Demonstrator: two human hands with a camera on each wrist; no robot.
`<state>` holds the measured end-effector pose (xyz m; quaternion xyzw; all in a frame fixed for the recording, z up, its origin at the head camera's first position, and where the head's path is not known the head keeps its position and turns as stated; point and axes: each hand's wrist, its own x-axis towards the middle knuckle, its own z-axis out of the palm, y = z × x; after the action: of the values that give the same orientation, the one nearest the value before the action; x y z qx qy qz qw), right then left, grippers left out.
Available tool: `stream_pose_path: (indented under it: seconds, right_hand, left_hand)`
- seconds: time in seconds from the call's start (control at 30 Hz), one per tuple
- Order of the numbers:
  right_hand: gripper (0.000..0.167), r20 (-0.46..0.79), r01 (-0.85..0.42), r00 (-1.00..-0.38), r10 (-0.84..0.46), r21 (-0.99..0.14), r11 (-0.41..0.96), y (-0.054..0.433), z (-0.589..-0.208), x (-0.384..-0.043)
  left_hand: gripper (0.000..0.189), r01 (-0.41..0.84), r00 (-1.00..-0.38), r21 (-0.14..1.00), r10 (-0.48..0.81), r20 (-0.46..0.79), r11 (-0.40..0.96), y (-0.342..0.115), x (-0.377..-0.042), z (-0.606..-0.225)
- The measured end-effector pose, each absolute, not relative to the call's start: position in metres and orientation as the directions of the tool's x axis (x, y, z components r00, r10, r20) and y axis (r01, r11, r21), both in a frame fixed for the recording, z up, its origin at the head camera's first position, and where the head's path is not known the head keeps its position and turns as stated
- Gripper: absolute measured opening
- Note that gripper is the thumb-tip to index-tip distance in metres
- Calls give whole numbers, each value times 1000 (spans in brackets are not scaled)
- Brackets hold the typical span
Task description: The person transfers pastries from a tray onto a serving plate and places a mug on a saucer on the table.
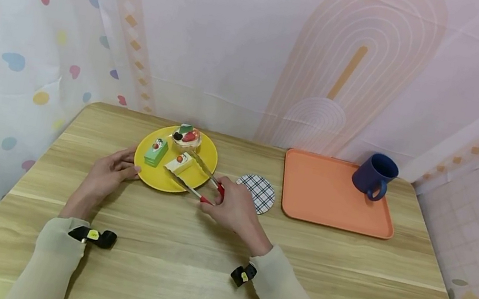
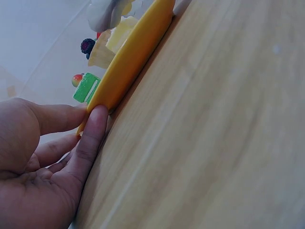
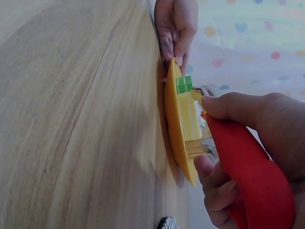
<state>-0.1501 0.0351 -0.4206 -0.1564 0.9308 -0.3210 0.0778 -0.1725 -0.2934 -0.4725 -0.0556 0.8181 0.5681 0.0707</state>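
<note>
My left hand (image 1: 105,176) pinches the near-left rim of a yellow plate (image 1: 207,152), thumb on one side and fingers on the other in the left wrist view. My right hand (image 1: 234,207) grips metal tongs (image 1: 182,184) by their red handle (image 3: 252,176). The tong arms are spread, one on each side of a pale yellow cake slice (image 1: 176,164) with a fruit topping; whether they touch it I cannot tell. A green cake slice (image 1: 155,153) lies left of it on the plate. Behind sits a fruit-topped tart (image 1: 186,140).
A round checked coaster (image 1: 262,193) lies just beyond my right hand. Farther right is an orange tray (image 1: 323,193), with a dark blue mug (image 1: 371,175) standing at its back right. A patterned curtain (image 1: 221,34) hangs behind the wooden table (image 1: 150,273).
</note>
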Motion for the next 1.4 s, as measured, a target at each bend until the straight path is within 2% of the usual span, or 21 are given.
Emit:
stream_pose_path:
  seconds: [0.4, 0.83, 1.17, 1.4]
  right_hand:
    - [66, -43, -195, -957, -286, -635, 748, 44, -416, -139]
    - [57, 42, -233, -958, -283, -685, 690, 64, -418, -129]
    - [56, 54, -205, -970, -236, -698, 686, 81, -412, -124]
    - [68, 74, -189, -978, -195, -707, 681, 96, -406, -123]
  left_hand:
    - [65, -162, -985, 928, -5, -171, 334, -294, -171, -474]
    - [65, -153, -987, 934, -2, -161, 323, -295, -172, -473]
    - [64, -153, -987, 940, 3, -161, 306, -295, -173, -475]
    - [65, -178, -983, 934, -11, -183, 309, -294, -172, -474]
